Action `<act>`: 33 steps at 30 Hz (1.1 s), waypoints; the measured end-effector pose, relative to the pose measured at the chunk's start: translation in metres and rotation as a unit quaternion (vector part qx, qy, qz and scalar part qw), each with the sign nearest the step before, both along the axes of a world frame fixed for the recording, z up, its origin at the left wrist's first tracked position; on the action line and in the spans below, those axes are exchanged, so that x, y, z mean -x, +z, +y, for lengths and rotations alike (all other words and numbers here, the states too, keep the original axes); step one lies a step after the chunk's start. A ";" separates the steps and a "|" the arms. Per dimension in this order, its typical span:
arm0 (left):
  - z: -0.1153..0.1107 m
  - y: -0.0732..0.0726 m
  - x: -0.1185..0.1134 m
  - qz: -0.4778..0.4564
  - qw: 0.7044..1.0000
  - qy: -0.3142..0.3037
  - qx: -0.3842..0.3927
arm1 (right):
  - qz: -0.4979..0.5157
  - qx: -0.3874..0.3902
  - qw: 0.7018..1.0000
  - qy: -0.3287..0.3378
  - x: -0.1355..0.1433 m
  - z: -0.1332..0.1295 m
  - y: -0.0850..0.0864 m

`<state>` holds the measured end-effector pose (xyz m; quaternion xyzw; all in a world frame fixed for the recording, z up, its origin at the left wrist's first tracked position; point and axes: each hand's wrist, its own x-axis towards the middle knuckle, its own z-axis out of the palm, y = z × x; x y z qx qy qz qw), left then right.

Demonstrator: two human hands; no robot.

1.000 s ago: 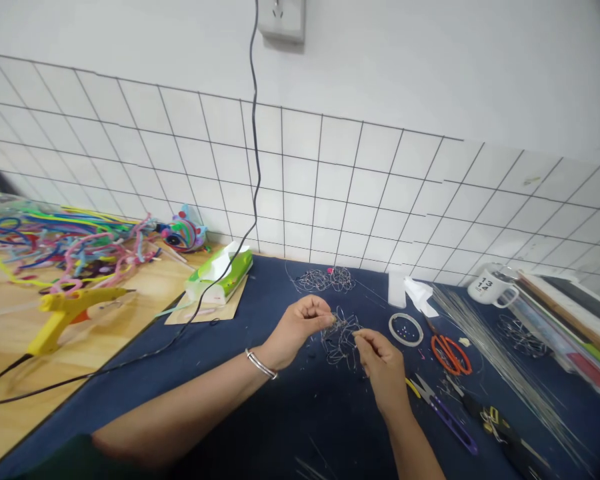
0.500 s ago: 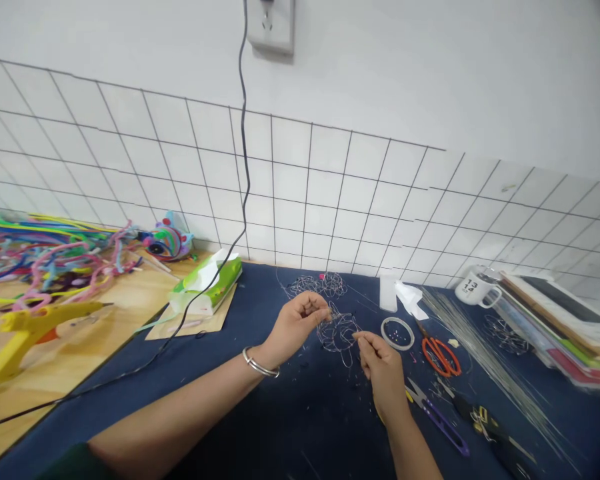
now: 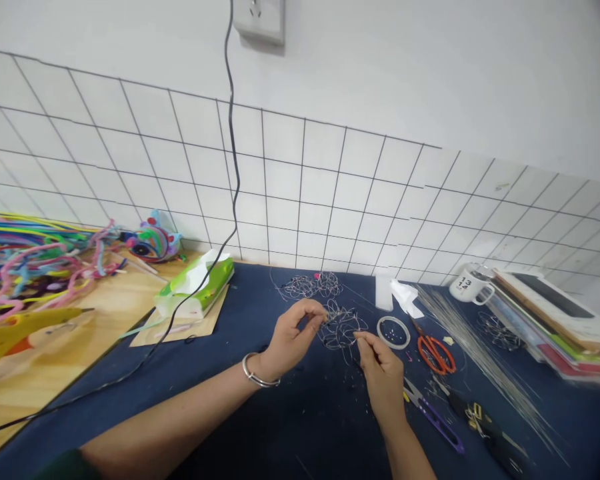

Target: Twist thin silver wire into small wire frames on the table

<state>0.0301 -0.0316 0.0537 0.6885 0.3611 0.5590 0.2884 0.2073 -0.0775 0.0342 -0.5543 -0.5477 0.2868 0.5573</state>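
A looped, flower-like piece of thin wire [image 3: 341,325] is held up between my two hands over the dark blue cloth [image 3: 260,293]. My left hand [image 3: 296,333], with a silver bangle at the wrist, pinches its left side between thumb and forefinger. At the lower right of the loops, my right hand [image 3: 381,367] grips the wire with thumb and fingertips pressed together. More coiled wire [image 3: 305,285] lies just behind. Beside my right hand are a white ring-shaped dish [image 3: 393,333] with tiny beads and orange-handled scissors [image 3: 436,355].
Purple-handled snips [image 3: 441,427], dark pliers [image 3: 495,433] and long straight wires [image 3: 480,353] lie at the right, near a mug [image 3: 471,285] and stacked books [image 3: 560,320]. Leftward are a green tissue pack [image 3: 195,287], a black cable [image 3: 180,320], a yellow glue gun [image 3: 25,327] and pipe cleaners [image 3: 45,260].
The view has shifted slightly, so most things sit a little further left. My left fingers have changed their bend slightly; both hands still hold the wire piece.
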 end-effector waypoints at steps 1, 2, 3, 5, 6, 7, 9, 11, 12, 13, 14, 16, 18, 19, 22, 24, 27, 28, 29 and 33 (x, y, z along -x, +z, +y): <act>0.000 -0.001 0.000 0.003 1.000 -0.001 0.005 | -0.027 -0.003 1.000 0.000 -0.001 0.001 -0.001; -0.001 -0.002 -0.001 0.005 1.000 -0.001 0.011 | -0.055 -0.007 0.998 0.001 -0.001 0.001 -0.004; -0.002 -0.003 -0.002 0.006 1.000 -0.001 0.017 | -0.084 -0.015 0.996 0.001 -0.002 0.002 -0.006; -0.004 -0.005 -0.004 0.010 1.000 -0.004 0.026 | -0.145 -0.051 0.988 -0.006 -0.001 0.004 -0.013; -0.005 -0.005 -0.005 0.014 0.999 -0.006 0.028 | -0.182 -0.073 0.981 -0.014 -0.001 0.005 -0.017; -0.007 -0.006 -0.007 0.020 0.999 -0.007 0.028 | -0.220 -0.093 0.971 -0.023 0.000 0.006 -0.021; -0.010 -0.008 -0.009 0.037 0.999 -0.010 0.027 | -0.290 -0.123 0.949 -0.032 0.002 0.007 -0.028; -0.012 -0.009 -0.012 0.058 0.998 -0.019 0.032 | -0.332 -0.142 0.932 -0.031 0.004 0.006 -0.031; -0.013 -0.010 -0.013 0.067 0.997 -0.025 0.037 | -0.342 -0.148 0.928 -0.027 0.005 0.006 -0.032; -0.013 -0.011 -0.015 0.075 0.996 -0.031 0.044 | -0.346 -0.153 0.925 -0.022 0.006 0.006 -0.033; -0.013 -0.013 -0.016 0.081 0.995 -0.038 0.052 | -0.348 -0.158 0.924 -0.018 0.006 0.005 -0.033; -0.012 -0.015 -0.018 0.082 0.993 -0.045 0.070 | -0.353 -0.168 0.920 -0.012 0.008 0.005 -0.034; -0.011 -0.016 -0.019 0.072 0.992 -0.045 0.089 | -0.371 -0.180 0.911 -0.011 0.008 0.005 -0.035; -0.011 -0.017 -0.020 0.065 0.992 -0.044 0.098 | -0.386 -0.185 0.904 -0.014 0.008 0.005 -0.036; -0.011 -0.018 -0.020 0.039 0.990 -0.045 0.126 | -0.439 -0.196 0.876 -0.027 0.008 0.005 -0.037; -0.010 -0.019 -0.021 0.019 0.987 -0.056 0.150 | -0.478 -0.204 0.854 -0.037 0.007 0.004 -0.037; -0.008 -0.022 -0.021 -0.010 0.979 -0.073 0.191 | -0.533 -0.211 0.818 -0.044 0.007 0.002 -0.035; -0.007 -0.023 -0.021 -0.016 0.976 -0.078 0.202 | -0.546 -0.211 0.810 -0.043 0.006 0.001 -0.034; -0.006 -0.024 -0.021 -0.021 0.973 -0.086 0.211 | -0.554 -0.209 0.805 -0.040 0.006 0.001 -0.034; -0.003 -0.029 -0.021 -0.054 0.959 -0.122 0.251 | -0.536 -0.186 0.823 -0.022 0.009 0.001 -0.036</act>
